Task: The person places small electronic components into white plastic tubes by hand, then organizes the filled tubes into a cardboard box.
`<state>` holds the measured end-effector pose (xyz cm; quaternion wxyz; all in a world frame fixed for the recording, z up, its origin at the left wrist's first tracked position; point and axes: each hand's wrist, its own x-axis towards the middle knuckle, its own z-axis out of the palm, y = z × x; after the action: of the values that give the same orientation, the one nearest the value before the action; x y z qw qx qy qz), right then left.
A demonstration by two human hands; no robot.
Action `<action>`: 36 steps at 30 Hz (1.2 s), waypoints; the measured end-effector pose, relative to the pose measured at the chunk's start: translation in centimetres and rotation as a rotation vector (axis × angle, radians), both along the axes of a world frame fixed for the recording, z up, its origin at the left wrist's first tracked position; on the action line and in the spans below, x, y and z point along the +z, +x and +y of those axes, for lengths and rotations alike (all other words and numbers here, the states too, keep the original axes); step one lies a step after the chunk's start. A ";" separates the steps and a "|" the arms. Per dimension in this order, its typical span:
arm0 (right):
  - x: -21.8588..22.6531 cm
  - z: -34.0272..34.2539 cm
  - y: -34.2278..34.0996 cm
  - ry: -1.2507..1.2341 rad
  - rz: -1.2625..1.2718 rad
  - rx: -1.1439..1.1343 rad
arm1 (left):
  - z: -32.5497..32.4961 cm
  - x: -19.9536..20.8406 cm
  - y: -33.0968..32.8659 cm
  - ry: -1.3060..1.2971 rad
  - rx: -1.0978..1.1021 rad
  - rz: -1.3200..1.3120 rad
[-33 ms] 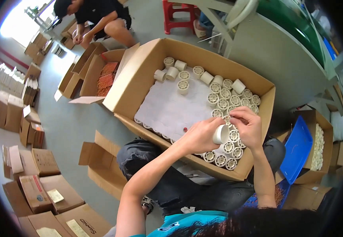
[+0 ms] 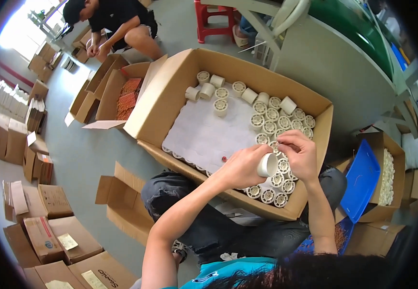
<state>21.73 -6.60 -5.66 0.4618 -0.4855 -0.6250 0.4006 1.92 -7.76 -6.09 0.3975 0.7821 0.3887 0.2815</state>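
My left grip (image 2: 245, 166) is closed around a white cup (image 2: 266, 166), which I hold tilted above the near right part of the box (image 2: 163, 98). My right grip (image 2: 299, 153) is just beside it, fingertips pinched together; I cannot tell whether anything small is between them. The box sits at my knees. Inside, a white sheet (image 2: 204, 130) covers a layer whose round edges show along its left side. More cups (image 2: 269, 126) crowd its right side, most upright, a few on their sides, and a smaller group is at the far left corner. A red bit (image 2: 225, 159) lies on the sheet near my left wrist.

Around me the grey floor (image 2: 91, 154) carries cartons (image 2: 55, 200) along the left and an open carton (image 2: 122, 207) nearer me. Beyond the box, a person in black (image 2: 117, 19) crouches near a carton of orange-red pieces (image 2: 130, 98). A red stool (image 2: 216, 33) stands farther off; at right, a blue tray (image 2: 363, 178) leans beside white pieces (image 2: 387, 178).
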 end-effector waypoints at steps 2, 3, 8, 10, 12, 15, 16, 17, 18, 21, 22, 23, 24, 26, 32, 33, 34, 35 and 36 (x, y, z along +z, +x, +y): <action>-0.5 -0.1 0.0 0.033 0.026 0.019 | -0.2 -0.1 0.0 -0.021 -0.018 -0.027; -0.3 -0.2 0.3 0.036 0.019 0.015 | -0.2 -0.2 0.2 -0.049 -0.021 -0.050; 0.5 1.6 0.6 0.221 -0.095 -0.112 | 2.4 -1.2 -0.3 0.366 0.305 -0.226; 1.6 1.0 0.6 0.285 -0.057 -0.217 | 2.0 -1.1 -0.8 0.385 0.406 -0.270; 2.3 0.8 1.6 0.342 0.034 -0.256 | 2.0 -0.6 -0.7 0.112 0.477 -0.305; 3.1 -0.2 2.3 0.483 0.042 -0.212 | 2.7 -0.7 -0.7 0.480 0.458 -0.234; 3.2 0.0 2.1 0.620 -0.025 -0.220 | 3.4 -0.5 -0.5 0.494 0.431 -0.237; 3.3 -0.4 1.8 0.701 -0.075 -0.237 | 3.4 -0.7 -0.1 0.506 0.431 -0.246; 3.7 -0.6 0.8 0.809 -0.227 -0.226 | 3.4 -0.7 -0.9 0.556 0.441 -0.218; 4.4 -1.8 -0.6 0.974 -0.436 -0.182 | 3.1 -1.2 -1.1 0.591 0.437 -0.211; 4.0 -2.2 -0.6 0.967 -0.446 -0.172 | 2.8 -1.6 -1.0 0.586 0.418 -0.216; 3.6 -2.7 -0.5 0.963 -0.466 -0.169 | 2.5 -1.6 -0.7 0.571 0.405 -0.225; 2.9 -3.7 -0.3 0.973 -0.503 -0.167 | 1.7 -1.8 -0.3 0.557 0.393 -0.226; 2.7 -3.7 0.3 0.982 -0.515 -0.139 | 0.9 -2.3 0.0 0.566 0.418 -0.189; 2.2 -4.7 -0.4 0.877 -0.466 -0.103 | 0.4 -2.9 0.4 0.565 0.394 -0.266; 2.2 -4.2 -0.7 0.897 -0.484 -0.138 | 0.8 -2.8 0.0 0.608 0.393 -0.250; 2.3 -3.7 -1.0 0.904 -0.482 -0.131 | 1.4 -3.0 -0.1 0.643 0.407 -0.239; 2.4 -3.7 -1.4 0.891 -0.485 -0.126 | 1.3 -2.5 -0.5 0.663 0.412 -0.203; 2.5 -3.1 -2.0 0.889 -0.465 -0.106 | 1.6 -2.1 -1.0 0.705 0.404 -0.175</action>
<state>19.76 -9.68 -3.12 0.4923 -0.3493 -0.7958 -0.0473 0.91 -6.11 -8.22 0.0735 0.7514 0.3788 0.5352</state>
